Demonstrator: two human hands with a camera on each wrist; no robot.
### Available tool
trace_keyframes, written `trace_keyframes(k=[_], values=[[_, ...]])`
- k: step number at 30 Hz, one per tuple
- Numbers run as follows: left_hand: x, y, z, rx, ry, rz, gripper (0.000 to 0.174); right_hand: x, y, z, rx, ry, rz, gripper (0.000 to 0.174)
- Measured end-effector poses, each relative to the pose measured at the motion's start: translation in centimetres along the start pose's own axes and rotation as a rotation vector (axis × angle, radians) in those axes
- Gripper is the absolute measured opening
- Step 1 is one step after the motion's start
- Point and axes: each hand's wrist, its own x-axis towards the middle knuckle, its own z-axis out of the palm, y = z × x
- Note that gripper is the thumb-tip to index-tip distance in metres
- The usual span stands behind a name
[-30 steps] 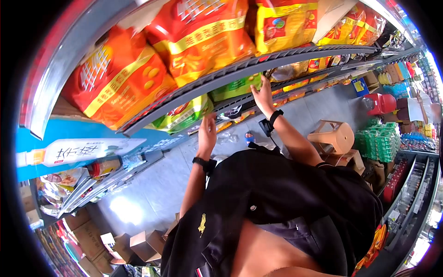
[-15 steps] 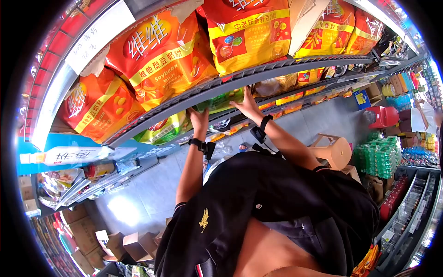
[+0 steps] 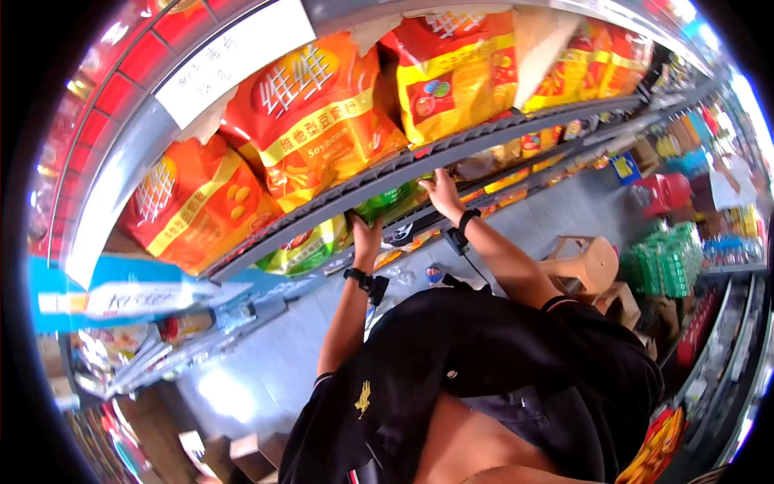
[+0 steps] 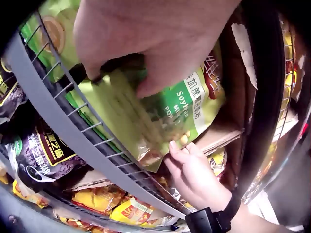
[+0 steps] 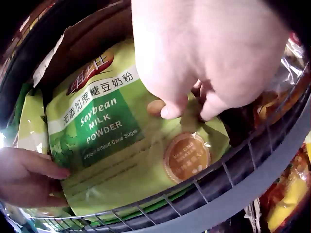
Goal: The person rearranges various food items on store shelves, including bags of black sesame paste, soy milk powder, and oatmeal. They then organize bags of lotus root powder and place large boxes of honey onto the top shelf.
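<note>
A green bag of soybean milk powder (image 5: 104,128) lies tilted on a lower shelf, behind a low wire rail. At one side of it my left hand (image 4: 155,39) holds the edge, thumb on the printed front and fingers at the side. My right hand (image 5: 209,53) pinches the opposite corner between thumb and curled fingers. Both hands reach under the upper shelf in the head view, the left hand (image 3: 367,239) and right hand (image 3: 442,196) on either side of the green bag (image 3: 389,200), which the shelf edge partly covers.
Large orange bags (image 3: 310,121) fill the shelf above, whose grey front edge (image 3: 347,189) overhangs the hands. Another green bag (image 3: 306,246) sits to the left. Below are black bags (image 4: 46,150) and yellow packets (image 4: 136,211). A tan stool (image 3: 584,262) stands at the right.
Both hands moved in to the green bag's sides and took hold of it. A second ago they were farther apart, and the left was clear of this bag. The head view has shifted.
</note>
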Motion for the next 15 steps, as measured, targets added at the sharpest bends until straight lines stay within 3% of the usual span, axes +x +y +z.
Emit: trace_keyframes(k=[1,2,4,5,6,9,10,11,12,15], values=[[0.4,-0.9,-0.4,0.063,-0.032,0.001,0.067,0.1,0.4,1.1,-0.068,0.089,-0.051,0.054],[0.7,-1.8,-0.8,0.130,-0.130,-0.026,0.071,-0.4,1.1,0.8,-0.044,0.000,0.028,0.062],[-0.6,-2.9,-1.2,0.165,-0.165,0.077,0.076,-1.5,-0.9,0.0,-0.142,-0.006,-0.058,0.070],[-1.3,-4.1,-1.4,0.193,-0.164,0.142,0.078,-2.5,0.5,1.1,-0.290,0.125,-0.118,0.077],[-2.6,-4.1,-2.4,0.118,-0.260,0.086,0.078,-3.7,0.8,1.1,-0.313,0.112,-0.084,0.078],[-5.9,-2.2,-6.7,-0.008,-0.651,-0.132,0.074,-9.4,-0.9,0.3,-0.356,0.102,0.020,0.064],[-6.3,-2.6,-8.0,0.131,-0.737,-0.073,0.071,-11.6,-0.1,0.4,-0.372,0.091,0.037,0.057],[-6.9,-3.4,-9.3,0.139,-0.827,-0.057,0.067,-14.0,-1.6,-0.3,-0.353,0.054,0.060,0.045],[-7.7,-4.3,-10.4,0.143,-0.916,-0.044,0.063,-16.9,0.4,0.3,-0.312,0.071,0.038,0.039],[-9.7,-9.8,-13.0,0.194,-1.054,-0.232,0.059,-24.8,1.1,0.1,-0.462,-0.030,0.172,0.031]])
